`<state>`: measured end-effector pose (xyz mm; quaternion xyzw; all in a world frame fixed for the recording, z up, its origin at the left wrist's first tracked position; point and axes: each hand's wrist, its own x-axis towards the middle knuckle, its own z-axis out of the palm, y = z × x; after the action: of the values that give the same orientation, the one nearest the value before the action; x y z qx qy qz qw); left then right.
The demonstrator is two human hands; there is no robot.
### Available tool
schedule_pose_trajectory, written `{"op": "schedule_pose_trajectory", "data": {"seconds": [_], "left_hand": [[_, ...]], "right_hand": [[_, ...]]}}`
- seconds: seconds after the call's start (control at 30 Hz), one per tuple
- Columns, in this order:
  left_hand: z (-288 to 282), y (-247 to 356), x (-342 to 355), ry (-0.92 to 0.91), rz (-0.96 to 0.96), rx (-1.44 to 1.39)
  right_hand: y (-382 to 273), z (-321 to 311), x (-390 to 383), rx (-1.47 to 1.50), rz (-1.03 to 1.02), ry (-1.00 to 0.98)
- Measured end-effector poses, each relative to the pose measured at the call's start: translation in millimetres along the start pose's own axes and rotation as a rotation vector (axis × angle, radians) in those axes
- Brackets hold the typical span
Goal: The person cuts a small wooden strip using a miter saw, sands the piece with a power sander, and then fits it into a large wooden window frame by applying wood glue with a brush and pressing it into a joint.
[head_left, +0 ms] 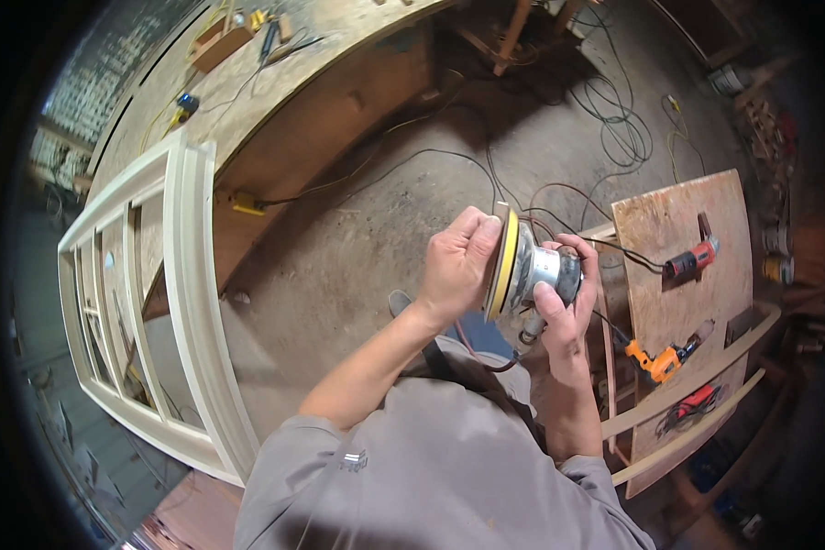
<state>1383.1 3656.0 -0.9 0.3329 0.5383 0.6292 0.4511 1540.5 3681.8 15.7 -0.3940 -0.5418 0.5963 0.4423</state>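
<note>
In front of my chest I hold a round orbital sander (545, 267), turned on its side so that its yellow-edged pad (507, 266) faces left. My right hand (568, 321) is wrapped round the silver and black body, thumb in front and fingers over the far end. On the pad's face lies a thin brown sanding disc (498, 275). My left hand (458, 261) is closed at that disc, thumb and curled fingers pinching near its edge. A hose (497, 368) hangs from the sander toward my waist.
A pale wooden window frame (192, 302) leans at left against a long workbench (339, 41). At right, a plywood board (646, 238) carries a red power tool (692, 260), an orange drill (662, 360) and another red tool (701, 401). Cables (619, 124) coil across the concrete floor (357, 257).
</note>
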Motion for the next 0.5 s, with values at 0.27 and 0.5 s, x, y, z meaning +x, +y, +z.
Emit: {"op": "schedule_pose_trajectory", "data": {"seconds": [0.27, 0.5], "left_hand": [[-20, 8, 2, 0.143, 0.159, 0.145], [-18, 23, 12, 0.146, 0.172, 0.097]], "right_hand": [[4, 24, 20, 0.038, -0.085, -0.084], [-7, 29, 40, 0.112, -0.106, -0.119]]}}
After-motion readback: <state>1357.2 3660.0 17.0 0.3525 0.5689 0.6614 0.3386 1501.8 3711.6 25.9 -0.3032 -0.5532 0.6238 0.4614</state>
